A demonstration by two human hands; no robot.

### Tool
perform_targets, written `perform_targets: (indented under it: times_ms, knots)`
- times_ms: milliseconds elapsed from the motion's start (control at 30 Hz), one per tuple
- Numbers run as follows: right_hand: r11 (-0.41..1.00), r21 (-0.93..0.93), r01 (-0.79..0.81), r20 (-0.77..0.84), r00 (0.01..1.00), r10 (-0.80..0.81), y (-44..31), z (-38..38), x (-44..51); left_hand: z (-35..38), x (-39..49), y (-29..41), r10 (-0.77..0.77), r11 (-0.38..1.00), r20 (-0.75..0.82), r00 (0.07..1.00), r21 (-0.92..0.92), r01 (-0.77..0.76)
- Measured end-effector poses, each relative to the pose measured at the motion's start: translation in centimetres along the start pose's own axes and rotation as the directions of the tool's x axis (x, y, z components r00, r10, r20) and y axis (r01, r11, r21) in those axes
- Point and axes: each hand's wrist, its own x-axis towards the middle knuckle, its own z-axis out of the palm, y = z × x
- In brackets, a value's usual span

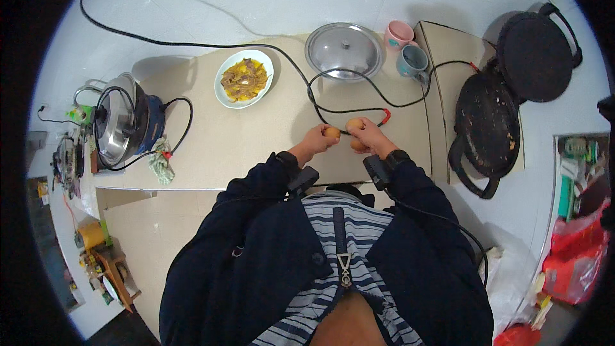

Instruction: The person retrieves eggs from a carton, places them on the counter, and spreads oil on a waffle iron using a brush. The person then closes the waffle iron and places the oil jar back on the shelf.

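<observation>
My left hand [317,140] grips one brown egg [331,132] in its fingers, above the front part of the beige countertop [259,154]. Close to its right, my right hand [372,135] holds two more brown eggs, an upper egg [355,124] and a lower egg [357,144]. A small gap separates the hands. Just beyond them lies a looped black power cable [331,111] with a red wrap [386,116]. A white bowl [219,92] of cooked food, yellow and brown, stands farther back to the left.
Behind my hands sits a round metal lid [345,48], with a pink mug [399,33] and a grey-blue mug [412,61] beside it. An opened black electric griddle [487,125] stands at the right. A lidded pot [120,120] on a blue base and a cloth [161,163] are at the left.
</observation>
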Motion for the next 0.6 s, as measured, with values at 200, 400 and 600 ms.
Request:
perform_targets:
  times_ms: [200,400,600]
  knots:
    - [0.633,-0.663,0.398,0.05,0.868,-0.494,0.3,-2.6,5.4,2.7,3.4,0.2,0.205,0.963,-0.281,0.938,0.229,-0.142]
    - [0.582,-0.703,0.407,0.125,0.878,-0.463,-0.8,-3.6,6.7,3.1,4.3,1.9,0.273,0.928,-0.373,0.887,0.345,-0.141]
    - [0.672,-0.655,0.344,0.08,0.917,-0.392,-1.7,-3.8,6.5,2.5,5.4,1.7,0.343,0.876,-0.349,0.872,0.455,-0.162]
